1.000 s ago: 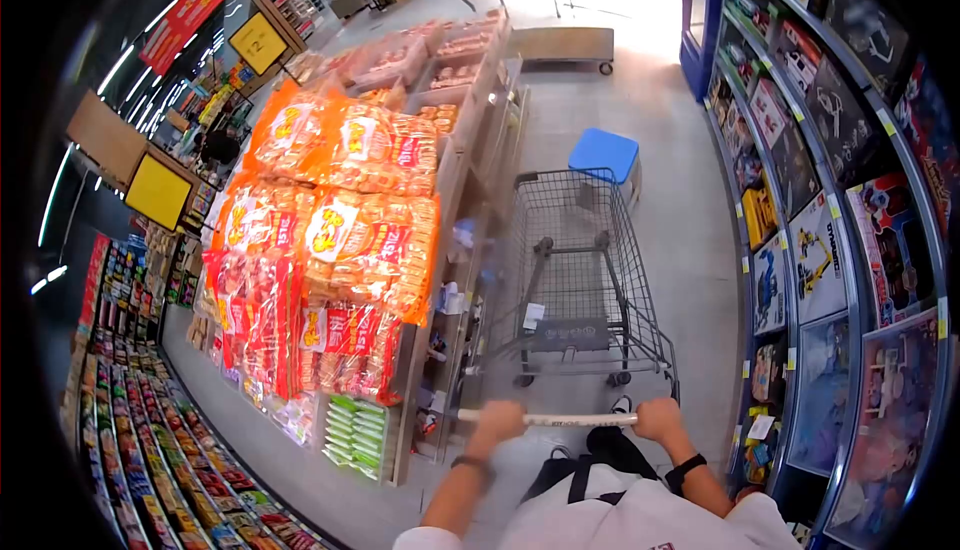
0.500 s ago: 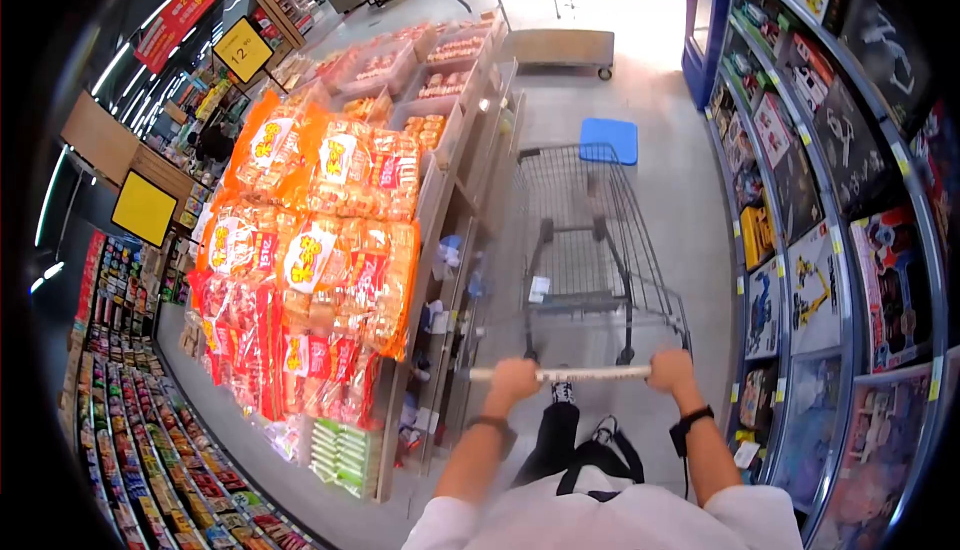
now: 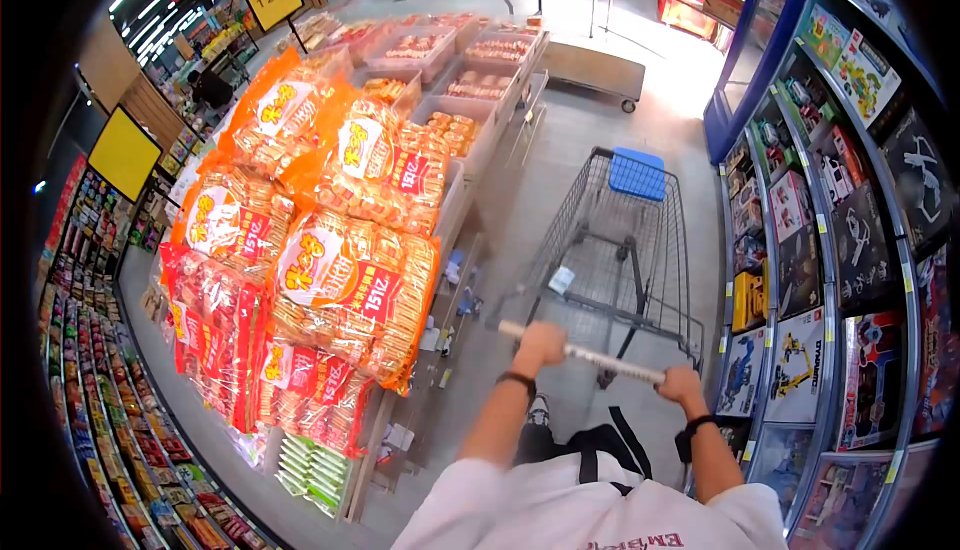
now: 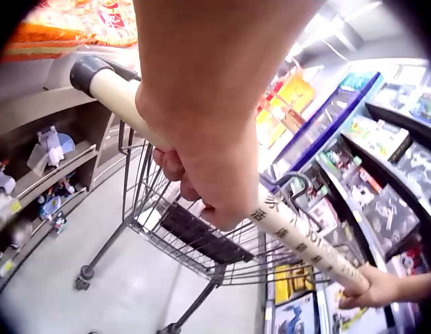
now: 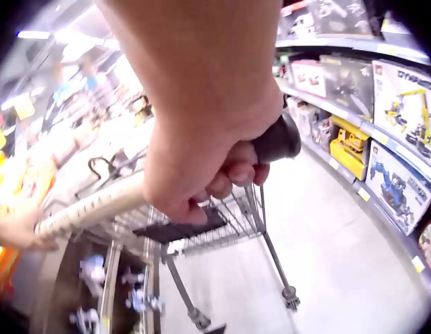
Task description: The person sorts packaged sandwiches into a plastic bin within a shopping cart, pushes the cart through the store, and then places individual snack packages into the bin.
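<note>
A grey wire shopping cart (image 3: 625, 240) stands in front of the person, its basket bare in the head view. Its pale handle bar (image 3: 610, 362) slants down to the right. The left hand (image 3: 541, 344) grips the bar near its left end; in the left wrist view the fingers of that hand (image 4: 201, 167) curl round the bar beside printed characters. The right hand (image 3: 682, 386) grips the other end, and in the right wrist view this hand (image 5: 208, 160) curls round it next to the black end cap (image 5: 278, 138).
Orange snack bags (image 3: 350, 290) and open bins (image 3: 475, 85) are piled on a display at the left. Boxed toys fill the shelves (image 3: 800, 250) at the right. Beyond the cart are a blue-topped stool (image 3: 637, 173) and a low flat trolley (image 3: 590, 72).
The handle bar has tilted, its right end now lower and nearer the body. The view has swung left, so display, cart and shelves appear shifted and turned. Both hands keep their grip.
</note>
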The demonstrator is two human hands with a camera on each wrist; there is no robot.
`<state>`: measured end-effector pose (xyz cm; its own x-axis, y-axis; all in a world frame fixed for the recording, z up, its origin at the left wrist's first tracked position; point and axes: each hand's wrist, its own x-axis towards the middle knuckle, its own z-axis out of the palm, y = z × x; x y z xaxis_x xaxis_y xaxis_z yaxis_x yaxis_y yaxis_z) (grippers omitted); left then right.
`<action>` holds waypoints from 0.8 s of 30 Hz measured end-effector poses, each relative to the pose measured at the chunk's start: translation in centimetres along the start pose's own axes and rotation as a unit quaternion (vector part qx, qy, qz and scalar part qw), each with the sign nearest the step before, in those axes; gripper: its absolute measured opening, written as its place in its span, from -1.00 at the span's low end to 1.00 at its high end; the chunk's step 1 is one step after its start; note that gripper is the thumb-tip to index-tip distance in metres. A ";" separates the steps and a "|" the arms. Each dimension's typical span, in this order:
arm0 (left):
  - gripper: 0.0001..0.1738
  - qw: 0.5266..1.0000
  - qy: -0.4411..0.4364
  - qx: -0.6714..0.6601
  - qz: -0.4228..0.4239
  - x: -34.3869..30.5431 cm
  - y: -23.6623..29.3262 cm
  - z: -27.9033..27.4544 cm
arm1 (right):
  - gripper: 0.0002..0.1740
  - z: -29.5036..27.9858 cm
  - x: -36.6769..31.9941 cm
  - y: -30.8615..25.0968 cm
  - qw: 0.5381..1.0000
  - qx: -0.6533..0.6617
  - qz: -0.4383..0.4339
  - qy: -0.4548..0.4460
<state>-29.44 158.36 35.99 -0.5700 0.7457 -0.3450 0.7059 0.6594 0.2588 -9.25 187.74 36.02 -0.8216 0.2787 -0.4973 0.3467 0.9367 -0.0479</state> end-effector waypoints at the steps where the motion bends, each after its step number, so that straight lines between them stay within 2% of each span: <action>1: -0.79 0.999 0.033 -0.002 -0.024 1.5 -0.2 -0.8 | -0.64 -0.8 1.5 0.5 0.999 0.030 0.021 0.012; 4: -0.77 1.000 0.018 -0.007 -0.011 3.1 -1.1 -2.4 | -0.63 -0.9 3.0 0.3 0.998 0.013 0.059 -0.001; 7: -0.76 1.000 0.022 -0.008 0.015 2.5 -1.7 -2.5 | -0.60 -1.9 2.1 -0.8 0.999 0.007 0.041 -0.012; 8: -0.77 0.999 -0.025 0.005 0.026 3.2 -2.0 -2.5 | -0.61 -2.4 2.0 -0.9 0.999 0.004 0.034 -0.033; 11: -0.77 0.996 -0.081 0.011 0.031 4.8 -1.9 -3.3 | -0.61 -2.4 3.3 -0.4 0.997 0.018 0.032 -0.062; 15: -0.83 0.999 -0.032 0.004 -0.019 8.5 -1.5 -6.2 | -0.56 -5.7 7.9 1.4 0.998 0.024 0.043 -0.042; 16: -0.83 0.999 -0.039 0.002 -0.023 8.8 -1.6 -4.3 | -0.56 -6.1 8.6 1.7 0.997 0.029 0.063 -0.039; 17: -0.84 0.999 -0.009 -0.013 -0.029 9.4 -1.4 -2.7 | -0.56 -5.0 7.6 2.6 0.997 0.026 0.059 -0.042; 18: -0.84 0.999 0.032 -0.021 -0.037 10.8 -1.4 -2.1 | -0.58 -3.7 7.0 3.9 0.999 0.005 0.033 -0.020; 19: -0.81 0.999 0.031 0.011 -0.026 9.7 -1.0 -2.0 | -0.60 -3.7 8.8 4.6 1.000 -0.011 0.007 0.012; 20: -0.79 1.000 -0.009 -0.015 -0.010 8.5 -0.3 -3.3 | -0.63 -5.1 9.0 4.3 1.000 -0.008 0.005 -0.015; 21: -0.77 0.997 -0.066 -0.020 -0.034 7.9 0.6 -3.7 | -0.65 -6.3 7.1 3.5 0.998 -0.006 0.004 -0.061; 22: -0.77 0.994 -0.087 -0.030 -0.053 6.9 1.1 -3.5 | -0.65 -5.6 6.3 3.4 0.997 -0.001 -0.001 -0.081; 24: -0.77 0.991 -0.107 -0.039 -0.078 6.3 1.2 -3.9 | -0.66 -5.7 6.4 3.3 0.997 0.004 -0.016 -0.069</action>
<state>-33.77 164.20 37.63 -0.5614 0.6032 -0.5666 0.5772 0.7760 0.2543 -15.96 193.82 37.56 -0.7620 0.2167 -0.6103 0.3260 0.9426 -0.0724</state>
